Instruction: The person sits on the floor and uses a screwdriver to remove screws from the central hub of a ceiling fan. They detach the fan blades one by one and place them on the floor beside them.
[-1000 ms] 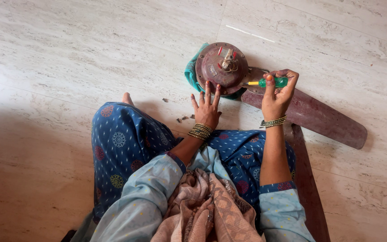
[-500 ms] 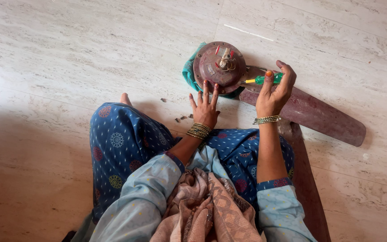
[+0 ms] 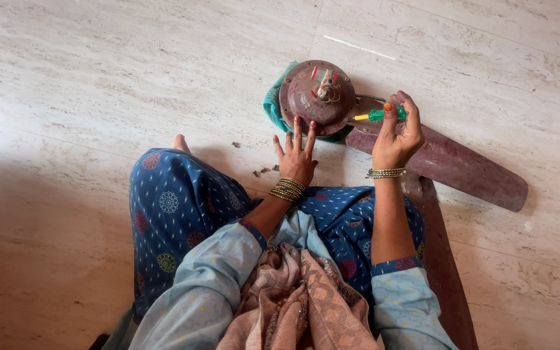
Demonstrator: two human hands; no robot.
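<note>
— What's going on over there, on the floor?

— Seen from the head camera: a person sits cross-legged on the pale marble floor [image 3: 98, 84], knees in dark blue patterned cloth filling the lower middle of the frame. A ceiling fan motor [image 3: 317, 96], round and rust-brown, lies upper centre, with a bit of teal cloth [image 3: 272, 104] tucked under its left edge.

— And the hands?

— The left hand [image 3: 297, 157] is open, fingers spread flat, the fingertips touching the near rim of the motor. The right hand [image 3: 395, 137] is closed around a green-handled screwdriver [image 3: 384, 115], thumb up along the handle. The yellow part of the shaft points left toward the motor's right side, where a blade arm joins it. I can't quite tell whether the tip sits in a screw; it's too small from here.

— The blades?

— One fan blade [image 3: 448, 165], the same dull red-brown, runs from the motor toward the right edge of the frame, just beyond the right hand. A second blade [image 3: 445, 272] runs down toward the bottom right, beside the right forearm.

— Anything loose about?

— A few small dark bits [image 3: 264, 171], screws perhaps, lie on the floor left of the left hand, and one more [image 3: 236, 144] sits a little farther left.
</note>
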